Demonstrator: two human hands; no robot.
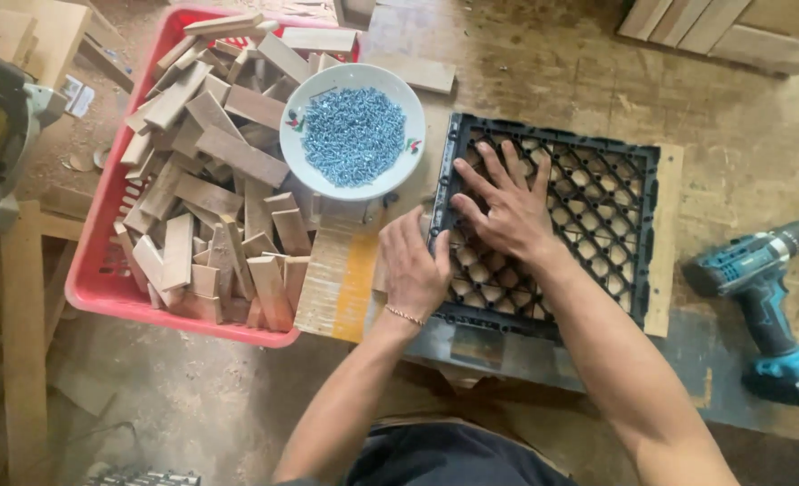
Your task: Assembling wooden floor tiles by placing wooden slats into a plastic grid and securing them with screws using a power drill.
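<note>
While I am pressing the right hand (505, 209) flat, fingers spread, on the black plastic grid (597, 211), my left hand (413, 265) is bracing its left edge, open, gripping nothing. I am keeping pressure even; wooden slats probably lie beneath. Nearby are sitting a bowl of screws (352, 131), red crate of wood offcuts (102, 279), blue drill (764, 297), dusty workbench (552, 81).

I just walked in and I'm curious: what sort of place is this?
Most likely a small woodworking shop: a red crate full of wood offcuts, a bowl of screws and a cordless drill surround the black plastic grid under both hands.
</note>
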